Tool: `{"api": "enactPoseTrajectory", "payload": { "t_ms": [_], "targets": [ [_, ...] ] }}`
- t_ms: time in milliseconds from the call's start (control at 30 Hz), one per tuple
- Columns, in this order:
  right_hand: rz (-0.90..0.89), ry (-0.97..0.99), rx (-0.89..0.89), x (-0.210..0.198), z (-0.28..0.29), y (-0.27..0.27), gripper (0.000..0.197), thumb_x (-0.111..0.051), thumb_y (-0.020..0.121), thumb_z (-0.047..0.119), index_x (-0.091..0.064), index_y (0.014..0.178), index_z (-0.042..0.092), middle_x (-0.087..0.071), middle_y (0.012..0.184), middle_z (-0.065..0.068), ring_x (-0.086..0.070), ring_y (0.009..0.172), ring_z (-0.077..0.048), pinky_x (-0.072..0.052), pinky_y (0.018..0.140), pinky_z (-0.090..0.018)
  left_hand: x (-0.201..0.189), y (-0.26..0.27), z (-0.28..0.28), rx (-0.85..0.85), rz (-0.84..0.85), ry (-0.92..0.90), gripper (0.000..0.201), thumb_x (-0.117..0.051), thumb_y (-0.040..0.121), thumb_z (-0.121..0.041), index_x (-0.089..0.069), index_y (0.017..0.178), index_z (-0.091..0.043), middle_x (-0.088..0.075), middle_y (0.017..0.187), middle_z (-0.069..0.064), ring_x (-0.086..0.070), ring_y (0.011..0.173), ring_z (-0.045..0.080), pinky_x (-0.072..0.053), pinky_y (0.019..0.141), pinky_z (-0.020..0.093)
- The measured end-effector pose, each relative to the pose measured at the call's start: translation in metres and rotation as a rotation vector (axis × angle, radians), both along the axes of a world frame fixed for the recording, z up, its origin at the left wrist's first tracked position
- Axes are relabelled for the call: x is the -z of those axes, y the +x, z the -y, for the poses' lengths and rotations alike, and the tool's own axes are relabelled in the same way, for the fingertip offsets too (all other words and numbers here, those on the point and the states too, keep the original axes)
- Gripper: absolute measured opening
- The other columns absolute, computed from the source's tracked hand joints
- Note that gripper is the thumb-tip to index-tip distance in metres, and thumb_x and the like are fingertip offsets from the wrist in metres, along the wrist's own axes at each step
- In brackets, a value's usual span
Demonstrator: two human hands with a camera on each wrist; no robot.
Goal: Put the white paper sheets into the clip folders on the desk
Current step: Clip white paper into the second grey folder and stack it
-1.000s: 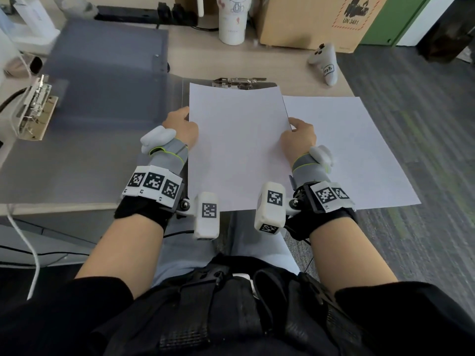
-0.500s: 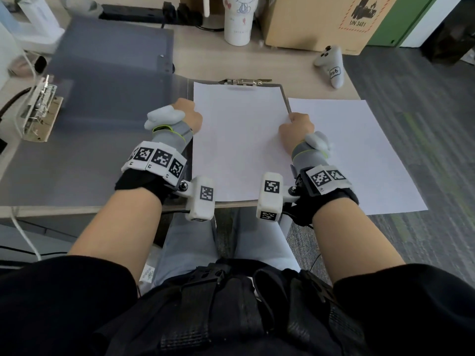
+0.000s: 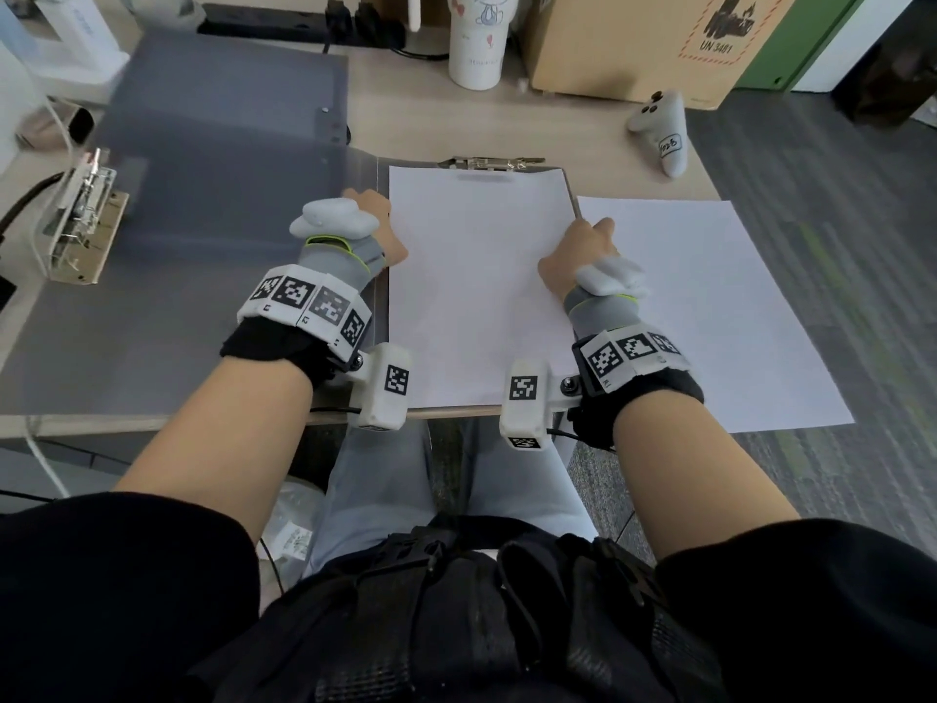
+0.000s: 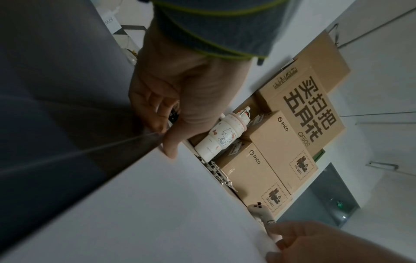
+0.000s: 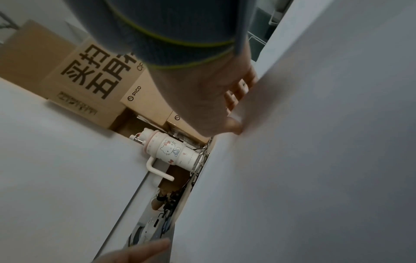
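Paper sheet [image 3: 476, 281] is laid in the open clip folder [image 3: 284, 276], its top edge just below the metal clip [image 3: 494, 163]. Its left edge is pinched by the left hand [image 3: 377, 230] and its right edge by the right hand [image 3: 578, 256]; a second sheet [image 3: 710, 307] overhangs the counter [image 3: 583, 129].

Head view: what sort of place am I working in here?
Probably an office: a wooden desk, clip folders beside loose paper sheets, shipping cartons stacked behind, and carpet tiles.

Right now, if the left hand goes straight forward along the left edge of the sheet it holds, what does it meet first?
Probably the metal clip at the folder's top edge, or the bare desk just left of it. The left hand points away from the body; depth is unclear.
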State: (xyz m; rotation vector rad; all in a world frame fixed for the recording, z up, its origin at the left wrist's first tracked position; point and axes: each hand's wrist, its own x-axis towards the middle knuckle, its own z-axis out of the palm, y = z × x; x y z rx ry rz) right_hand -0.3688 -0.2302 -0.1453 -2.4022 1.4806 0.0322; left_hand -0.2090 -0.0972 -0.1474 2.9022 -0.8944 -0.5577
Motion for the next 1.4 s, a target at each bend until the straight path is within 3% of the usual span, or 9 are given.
{"api": "enactPoseTrajectory", "payload": {
  "t_ms": [167,267,367,467,667,967,1167,1300,1400],
  "targets": [
    [-0.134,-0.145,-0.160,0.008,0.002,0.018,0.038,-0.040,0.091,0.014,-0.045,0.129,0.011,-0.031,0.140,-0.010,-0.029,0.130,-0.029,-0.033,0.096,-0.038,-0.004,0.002,0.013,0.141,0.072,0.045,0.056,-0.046,0.084,-0.011,-0.035,0.138,-0.017,-0.021,0.147,0.012,-0.029,0.132,0.035,-0.033,0.109,0.043],
    [-0.162,-0.086,-0.236,0.013,0.009,0.033,0.038,-0.037,0.092,0.015,-0.047,0.128,0.010,-0.035,0.137,-0.009,-0.029,0.131,-0.028,-0.034,0.097,-0.038,0.004,0.007,0.022,0.178,-0.038,-0.001,0.061,-0.043,0.088,-0.011,-0.023,0.145,-0.017,0.002,0.159,0.004,-0.004,0.145,0.030,-0.017,0.119,0.042],
    [-0.138,-0.012,-0.272,0.018,0.017,0.051,0.040,-0.039,0.092,0.023,-0.043,0.129,0.008,-0.036,0.136,-0.008,-0.034,0.130,-0.027,-0.033,0.096,-0.036,0.006,0.007,0.032,0.139,-0.106,-0.017,0.062,-0.035,0.095,-0.012,-0.007,0.150,-0.010,0.007,0.160,0.005,0.005,0.148,0.025,-0.009,0.119,0.037],
    [-0.091,0.030,-0.264,0.025,0.023,0.068,0.063,-0.040,0.094,0.045,-0.029,0.141,0.005,-0.021,0.153,-0.009,-0.023,0.140,-0.031,-0.028,0.111,-0.048,0.011,0.012,0.038,0.125,-0.100,-0.009,0.067,-0.037,0.093,-0.011,-0.001,0.150,-0.011,0.009,0.160,0.001,0.009,0.148,0.023,-0.008,0.121,0.038],
    [0.117,0.087,-0.218,0.027,0.038,0.078,0.081,-0.053,0.090,0.046,-0.018,0.147,0.001,-0.008,0.159,-0.009,-0.010,0.147,-0.024,-0.014,0.119,-0.036,0.007,0.023,0.041,0.135,-0.055,0.013,0.063,-0.042,0.092,-0.014,-0.014,0.148,-0.012,-0.011,0.156,0.005,-0.014,0.141,0.030,-0.020,0.115,0.034],
    [0.253,0.118,-0.171,0.034,0.055,0.093,0.097,-0.070,0.074,0.049,-0.020,0.147,0.009,-0.016,0.157,-0.008,-0.011,0.146,-0.025,-0.012,0.119,-0.037,0.012,0.022,0.047,0.111,-0.048,0.046,0.066,-0.039,0.092,-0.024,-0.006,0.149,-0.014,-0.008,0.155,0.004,-0.007,0.142,0.026,-0.012,0.118,0.035],
    [0.038,0.086,-0.340,0.039,0.058,0.100,0.086,-0.051,0.081,0.062,-0.001,0.148,0.041,0.005,0.159,-0.011,0.011,0.146,-0.034,0.004,0.119,-0.046,0.010,0.037,0.058,0.072,-0.097,0.103,0.067,-0.045,0.078,-0.036,-0.027,0.138,-0.016,-0.022,0.144,0.008,-0.015,0.136,0.032,-0.025,0.111,0.043],
    [-0.063,0.069,-0.409,0.038,0.059,0.099,0.082,-0.039,0.084,0.067,0.007,0.147,0.042,0.012,0.159,-0.010,0.016,0.144,-0.038,0.007,0.118,-0.050,-0.009,0.041,0.075,0.090,-0.028,0.159,0.054,-0.042,0.088,-0.044,-0.042,0.135,-0.017,-0.031,0.140,0.017,-0.022,0.132,0.039,-0.023,0.109,0.047],
    [-0.088,0.079,-0.425,0.035,0.060,0.098,0.082,-0.038,0.085,0.067,0.009,0.147,0.041,0.015,0.159,-0.010,0.018,0.144,-0.039,0.008,0.117,-0.051,-0.013,0.045,0.092,0.026,-0.022,-0.092,0.042,-0.042,0.088,-0.044,-0.060,0.115,-0.017,-0.051,0.121,0.016,-0.034,0.125,0.037,-0.028,0.106,0.040]
  ]
}}
